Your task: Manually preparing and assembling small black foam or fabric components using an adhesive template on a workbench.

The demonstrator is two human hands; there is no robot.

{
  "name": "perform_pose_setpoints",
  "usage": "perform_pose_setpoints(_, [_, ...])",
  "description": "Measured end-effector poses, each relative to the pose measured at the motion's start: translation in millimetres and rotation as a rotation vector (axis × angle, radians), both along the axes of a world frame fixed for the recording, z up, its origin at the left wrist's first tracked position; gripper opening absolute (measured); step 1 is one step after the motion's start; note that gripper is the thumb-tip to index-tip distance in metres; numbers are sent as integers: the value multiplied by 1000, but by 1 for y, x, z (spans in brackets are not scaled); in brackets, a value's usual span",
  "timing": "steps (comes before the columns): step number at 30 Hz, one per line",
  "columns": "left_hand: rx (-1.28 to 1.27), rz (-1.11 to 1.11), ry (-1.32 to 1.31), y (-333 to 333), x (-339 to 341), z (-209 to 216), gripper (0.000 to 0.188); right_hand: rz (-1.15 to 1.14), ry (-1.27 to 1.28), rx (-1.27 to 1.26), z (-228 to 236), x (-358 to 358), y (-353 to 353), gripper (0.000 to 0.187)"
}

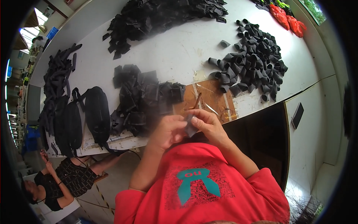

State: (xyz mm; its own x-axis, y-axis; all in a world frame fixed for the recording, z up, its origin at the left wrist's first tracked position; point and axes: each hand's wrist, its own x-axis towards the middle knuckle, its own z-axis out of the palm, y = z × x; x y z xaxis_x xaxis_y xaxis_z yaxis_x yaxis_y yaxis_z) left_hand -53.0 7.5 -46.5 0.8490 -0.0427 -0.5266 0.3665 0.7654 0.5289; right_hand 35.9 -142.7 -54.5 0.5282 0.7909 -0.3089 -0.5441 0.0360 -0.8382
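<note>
A small dark grey piece of fabric (191, 129) is held up in front of my chest, between both hands. My left hand (167, 131) is closed, pinching the piece from its left side. On the other side my right hand (209, 125) grips it with thumb and curled fingers. Just beyond the fingers lies a brown board (220, 98) with a thin brown tool (197, 100) on it; its kind is unclear. Left of the board spreads a loose pile of flat black fabric pieces (138, 97). Rolled or looped black pieces (257, 59) are heaped to the right.
A bigger black fabric heap (156, 22) covers the far side of the white table (179, 56). Black strips (57, 71) and black bags (97, 114) lie at left. Red plastic bags (287, 21) sit far right. Another person (63, 179) sits at lower left.
</note>
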Motion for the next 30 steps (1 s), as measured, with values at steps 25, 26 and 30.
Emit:
perform_pose_setpoints(25, [1147,460,-268,-70,-2,-22,9,-372,490,60,-13,-12,5,16])
perform_pose_setpoints(26, [1092,469,-254,-70,-1,-23,8,-369,496,83,-15,-12,4,16])
perform_pose_setpoints(30, [1100,463,-246,-68,-3,-25,7,-335,500,50,-9,-14,7,16])
